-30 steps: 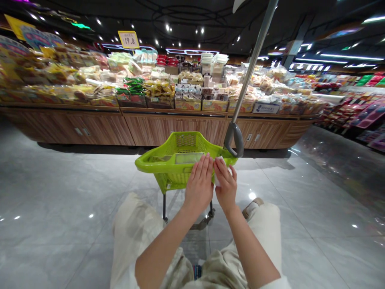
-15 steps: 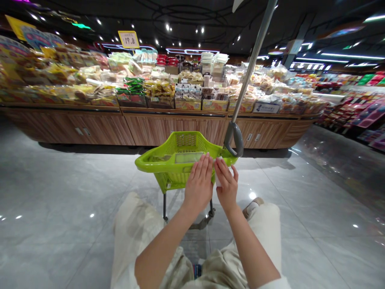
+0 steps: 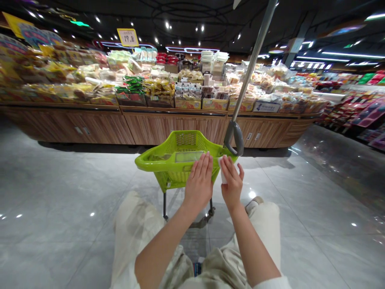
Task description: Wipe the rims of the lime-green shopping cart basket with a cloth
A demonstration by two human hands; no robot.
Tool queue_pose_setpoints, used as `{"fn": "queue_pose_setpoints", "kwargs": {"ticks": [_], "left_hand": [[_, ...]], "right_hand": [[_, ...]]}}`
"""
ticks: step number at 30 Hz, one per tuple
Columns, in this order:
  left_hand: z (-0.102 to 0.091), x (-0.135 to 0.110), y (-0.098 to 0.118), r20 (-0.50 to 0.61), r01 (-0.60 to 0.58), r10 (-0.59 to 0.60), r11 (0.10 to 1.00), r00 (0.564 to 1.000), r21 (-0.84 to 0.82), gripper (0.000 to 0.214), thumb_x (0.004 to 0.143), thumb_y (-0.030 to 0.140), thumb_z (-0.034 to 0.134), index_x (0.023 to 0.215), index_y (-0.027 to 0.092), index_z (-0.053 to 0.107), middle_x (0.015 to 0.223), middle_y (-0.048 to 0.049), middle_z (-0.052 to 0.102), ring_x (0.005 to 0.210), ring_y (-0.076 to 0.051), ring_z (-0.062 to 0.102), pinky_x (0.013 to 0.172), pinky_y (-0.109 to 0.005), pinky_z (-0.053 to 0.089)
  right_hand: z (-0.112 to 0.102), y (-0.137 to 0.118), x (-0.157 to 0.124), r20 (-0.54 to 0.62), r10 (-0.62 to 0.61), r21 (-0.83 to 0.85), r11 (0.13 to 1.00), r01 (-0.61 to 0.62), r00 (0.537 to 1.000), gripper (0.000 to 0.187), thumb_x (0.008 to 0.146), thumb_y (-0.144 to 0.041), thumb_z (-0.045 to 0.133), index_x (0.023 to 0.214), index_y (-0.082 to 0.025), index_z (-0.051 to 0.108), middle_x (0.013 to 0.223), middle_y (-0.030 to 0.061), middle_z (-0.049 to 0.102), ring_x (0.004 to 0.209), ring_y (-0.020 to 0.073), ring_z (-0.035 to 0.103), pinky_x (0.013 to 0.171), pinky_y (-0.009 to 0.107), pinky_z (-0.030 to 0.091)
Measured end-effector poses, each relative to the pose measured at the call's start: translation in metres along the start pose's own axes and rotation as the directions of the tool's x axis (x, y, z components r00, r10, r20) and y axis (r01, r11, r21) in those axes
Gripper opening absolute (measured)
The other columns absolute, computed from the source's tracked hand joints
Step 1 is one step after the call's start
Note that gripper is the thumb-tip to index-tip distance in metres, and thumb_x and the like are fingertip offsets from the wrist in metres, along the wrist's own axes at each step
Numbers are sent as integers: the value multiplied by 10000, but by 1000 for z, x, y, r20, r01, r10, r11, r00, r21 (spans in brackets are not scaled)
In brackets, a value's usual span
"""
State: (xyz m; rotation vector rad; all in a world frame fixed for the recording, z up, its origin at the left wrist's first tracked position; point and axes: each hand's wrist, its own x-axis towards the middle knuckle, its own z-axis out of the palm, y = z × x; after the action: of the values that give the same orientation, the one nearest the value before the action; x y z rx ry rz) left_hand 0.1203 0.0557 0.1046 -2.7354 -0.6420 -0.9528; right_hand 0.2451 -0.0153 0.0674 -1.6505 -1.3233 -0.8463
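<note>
A lime green shopping basket on wheels (image 3: 156, 162) stands right in front of my knees. My left hand (image 3: 199, 183) is held flat over its near rim, fingers straight and close together, with nothing in it. Just to the right, my right hand (image 3: 231, 180) grips a small white object (image 3: 223, 173) whose top edge shows above my fingers; what it is I cannot make out. The basket's grey pull handle (image 3: 240, 100) rises slanting up to the right beside that hand.
A long wooden display counter (image 3: 156, 124) piled with packaged foods runs across the aisle behind the basket. A yellow price sign (image 3: 128, 37) hangs above it. More shelves (image 3: 361, 108) stand at the right. Glossy grey tile floor (image 3: 60, 200) surrounds me.
My right hand has moved a little to the right, away from my left hand, with the white object. The basket has not moved.
</note>
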Motion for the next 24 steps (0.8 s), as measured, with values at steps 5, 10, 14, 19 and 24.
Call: {"fn": "queue_pose_setpoints", "kwargs": {"ticks": [5, 10, 14, 19, 24], "left_hand": [[1, 1, 1, 9, 9, -9, 1000, 1000, -3, 716, 890, 158, 414, 1544, 38, 148, 1641, -128, 163, 1528, -230, 79, 1242, -437, 201], [3, 1, 1, -10, 17, -17, 1000, 1000, -7, 699, 901, 160, 393, 1547, 51, 152, 1635, -128, 192, 1526, -226, 97, 1240, -447, 207], [-1, 1, 0, 7, 4, -4, 1000, 1000, -13, 729, 881, 148, 412, 1549, 50, 137, 1641, -123, 165, 1528, -219, 83, 1239, -434, 208], [0, 1, 2, 26, 17, -18, 1000, 999, 5, 725, 886, 157, 424, 1545, 38, 148, 1647, -122, 138, 1529, -225, 67, 1244, -429, 185], [1, 1, 1, 18, 17, -17, 1000, 1000, 9, 710, 892, 158, 418, 1543, 39, 160, 1643, -125, 156, 1528, -229, 75, 1244, -438, 188]], "right_hand": [[1, 0, 0, -91, 132, -4, 991, -133, 987, 869, 659, 36, 340, 1485, -226, 408, 1498, 87, 491, 1413, 190, 425, 1161, 449, 282], [7, -11, 1, 16, -77, 46, 996, 77, 997, 819, 725, 28, 353, 1502, -232, 377, 1464, 82, 533, 1423, 179, 408, 1152, 424, 304], [3, 3, -2, -72, 67, -28, 997, -69, 995, 814, 717, 37, 334, 1472, -252, 428, 1470, 80, 525, 1399, 193, 446, 1163, 470, 251], [6, -2, -4, -140, 171, -14, 985, -174, 975, 833, 693, 32, 336, 1480, -229, 415, 1490, 91, 499, 1421, 196, 414, 1168, 476, 249], [7, -9, -1, 12, -71, 6, 997, 71, 997, 863, 695, 35, 348, 1516, -231, 350, 1473, 74, 524, 1442, 176, 374, 1175, 441, 259]]}}
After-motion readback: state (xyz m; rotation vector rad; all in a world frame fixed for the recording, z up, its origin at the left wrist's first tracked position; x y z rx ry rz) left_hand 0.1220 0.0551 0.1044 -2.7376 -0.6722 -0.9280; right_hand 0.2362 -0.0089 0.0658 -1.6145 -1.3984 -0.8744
